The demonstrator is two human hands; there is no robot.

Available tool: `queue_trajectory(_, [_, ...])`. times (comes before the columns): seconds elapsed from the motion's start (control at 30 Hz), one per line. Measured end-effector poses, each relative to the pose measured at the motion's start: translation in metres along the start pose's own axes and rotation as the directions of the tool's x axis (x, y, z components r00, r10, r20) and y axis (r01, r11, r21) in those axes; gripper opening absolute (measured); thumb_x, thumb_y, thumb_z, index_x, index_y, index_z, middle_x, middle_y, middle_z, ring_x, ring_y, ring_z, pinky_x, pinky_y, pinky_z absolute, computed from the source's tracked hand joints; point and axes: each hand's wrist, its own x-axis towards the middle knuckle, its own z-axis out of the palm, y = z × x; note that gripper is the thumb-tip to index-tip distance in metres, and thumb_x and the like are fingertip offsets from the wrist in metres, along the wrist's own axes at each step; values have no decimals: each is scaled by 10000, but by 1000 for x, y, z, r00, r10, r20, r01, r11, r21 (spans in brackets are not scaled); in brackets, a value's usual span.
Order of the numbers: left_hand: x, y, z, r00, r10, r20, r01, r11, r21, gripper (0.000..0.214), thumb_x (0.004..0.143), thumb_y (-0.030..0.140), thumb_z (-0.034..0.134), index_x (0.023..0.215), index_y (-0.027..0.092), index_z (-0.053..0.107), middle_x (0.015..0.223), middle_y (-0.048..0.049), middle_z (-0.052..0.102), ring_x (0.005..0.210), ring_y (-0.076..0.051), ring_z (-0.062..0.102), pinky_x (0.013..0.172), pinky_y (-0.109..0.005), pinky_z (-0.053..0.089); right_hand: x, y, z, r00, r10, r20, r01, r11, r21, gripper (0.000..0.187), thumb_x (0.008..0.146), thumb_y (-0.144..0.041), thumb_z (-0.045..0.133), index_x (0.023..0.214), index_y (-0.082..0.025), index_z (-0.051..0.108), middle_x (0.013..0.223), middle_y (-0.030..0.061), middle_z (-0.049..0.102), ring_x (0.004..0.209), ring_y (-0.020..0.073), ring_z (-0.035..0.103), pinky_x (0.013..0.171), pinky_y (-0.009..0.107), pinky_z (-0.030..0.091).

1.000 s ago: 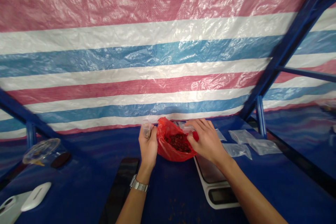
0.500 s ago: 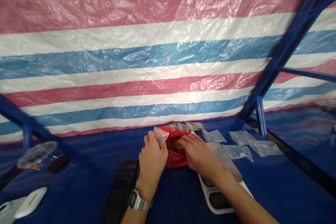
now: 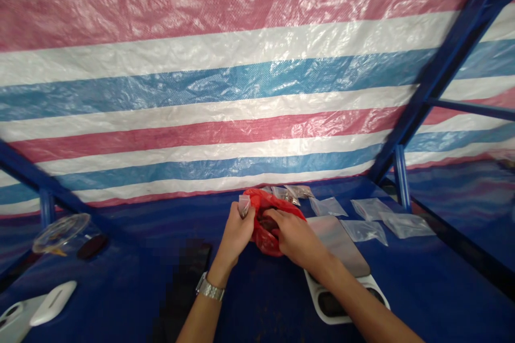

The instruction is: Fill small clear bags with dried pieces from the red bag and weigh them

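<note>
A red plastic bag (image 3: 269,244) stands with its mouth open on the blue table, small dark brown pieces inside it. My left hand (image 3: 238,229) is closed on a small clear zip bag (image 3: 243,203) at the red bag's left rim. The fingers of my right hand (image 3: 295,233) reach into the red bag from the right, bent and pressed together; their tips are hidden among the dark contents. Under my right forearm lies a white digital scale (image 3: 322,317) with a metal plate (image 3: 340,241).
Filled zip bags (image 3: 286,194) lie behind the red bag. Flat clear zip bags (image 3: 364,230) are spread to the right. At left are a clear plastic container (image 3: 62,233), a dark round lid (image 3: 92,247), a white case (image 3: 53,303) and a phone (image 3: 20,319). Blue frame bars (image 3: 428,86) flank striped sheeting.
My right hand has turned and gone deeper into the red bag. The red bag's rim has risen, and my left hand has shifted slightly left with the zip bag.
</note>
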Motion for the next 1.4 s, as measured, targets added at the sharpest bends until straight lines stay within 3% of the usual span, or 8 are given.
queue_trajectory(0.13, [-6, 14, 1, 989, -129, 67, 133, 990, -53, 406, 851, 477, 693, 1123, 192, 596, 937, -36, 695, 827, -218, 689, 610, -283, 549, 1, 4, 2, 998, 23, -58, -17, 994, 107, 648, 759, 58, 527, 1357, -171, 624, 1320, 144, 716, 1226, 292, 666, 1069, 418, 486])
queue_trajectory(0.37, [-8, 27, 0, 981, -117, 153, 142, 976, -167, 447, 859, 462, 676, 1227, 217, 613, 997, -57, 739, 802, -213, 726, 599, -289, 579, 5, 10, 2, 991, 24, -133, 7, 973, 229, 620, 774, 36, 553, 1345, -181, 655, 1312, 138, 717, 1217, 280, 667, 1089, 430, 493])
queue_trajectory(0.6, [-2, 24, -2, 992, -112, 66, 118, 987, -107, 352, 820, 463, 706, 1029, 188, 639, 798, -14, 685, 657, -181, 668, 546, -268, 525, 7, 5, -4, 982, 16, -189, 38, 959, 281, 495, 788, 60, 518, 1171, -194, 704, 1190, 109, 747, 1130, 253, 687, 1033, 382, 511])
queue_trajectory(0.73, [0, 21, -4, 992, -101, 69, 104, 994, -36, 283, 855, 454, 642, 915, 178, 640, 749, -8, 655, 619, -163, 614, 549, -260, 467, 6, 0, -7, 990, 15, -139, 30, 948, 318, 417, 807, 28, 534, 1114, -194, 707, 1141, 99, 767, 1068, 257, 705, 983, 382, 521])
queue_trajectory(0.87, [1, 21, -8, 995, 79, -68, -64, 979, 192, 190, 877, 387, 619, 842, 200, 617, 702, 10, 609, 638, -169, 564, 614, -279, 428, 6, 2, -11, 992, 41, -123, 11, 920, 393, 370, 814, 3, 546, 1074, -205, 708, 1056, 77, 784, 989, 247, 721, 944, 382, 536])
queue_trajectory(1.0, [-3, 25, -11, 922, 350, -166, -246, 859, 449, 99, 845, 297, 667, 901, 221, 638, 813, -19, 641, 778, -208, 574, 727, -307, 407, 8, 6, -18, 973, 40, -228, 66, 897, 437, 347, 869, -70, 565, 1156, -216, 696, 1144, 81, 768, 1067, 250, 708, 1008, 416, 518])
queue_trajectory(1.2, [-10, 24, -4, 903, 430, 1, -375, 786, 492, 249, 840, 184, 639, 1083, 235, 641, 944, -46, 671, 898, -239, 604, 801, -325, 426, 10, 9, -23, 909, 0, -417, 204, 871, 446, 330, 933, -159, 586, 1243, -238, 665, 1267, 83, 728, 1184, 244, 669, 1074, 430, 496])
queue_trajectory(1.4, [-10, 20, 0, 876, 462, 142, -442, 647, 621, 268, 802, 54, 582, 990, 230, 653, 904, -47, 692, 885, -252, 619, 782, -340, 427, 8, 4, -26, 866, -87, -493, 287, 893, 346, 362, 943, -122, 580, 1269, -259, 659, 1244, 76, 721, 1162, 243, 678, 1038, 424, 540])
